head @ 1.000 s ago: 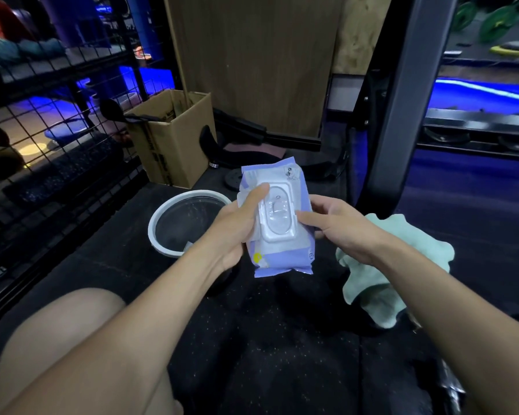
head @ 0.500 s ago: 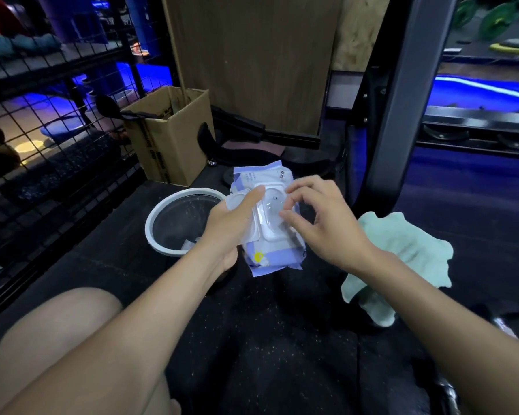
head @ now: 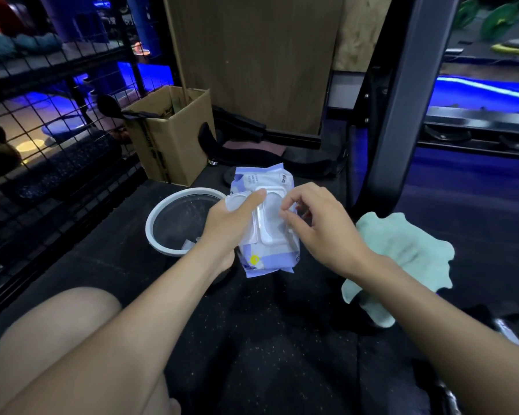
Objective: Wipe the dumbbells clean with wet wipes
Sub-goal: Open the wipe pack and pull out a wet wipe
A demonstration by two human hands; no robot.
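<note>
A lavender pack of wet wipes with a clear plastic flip lid is held upright over the black floor. My left hand grips its left side, thumb lying across the lid, which stands flipped open to the left. My right hand hovers over the pack's opening with thumb and forefinger pinched together at it; whether a wipe is between them I cannot tell. A dark dumbbell with a metal handle lies at the lower right, mostly hidden by my right forearm.
A white-rimmed bin with scraps inside stands left of the pack. A mint-green cloth lies on the floor to the right. A cardboard box, a wire rack and a dark steel upright surround the spot.
My right hand left the pack's right side, came over the lid and flipped it open. Its fingers now pinch at the opening. The left hand kept hold of the pack.
</note>
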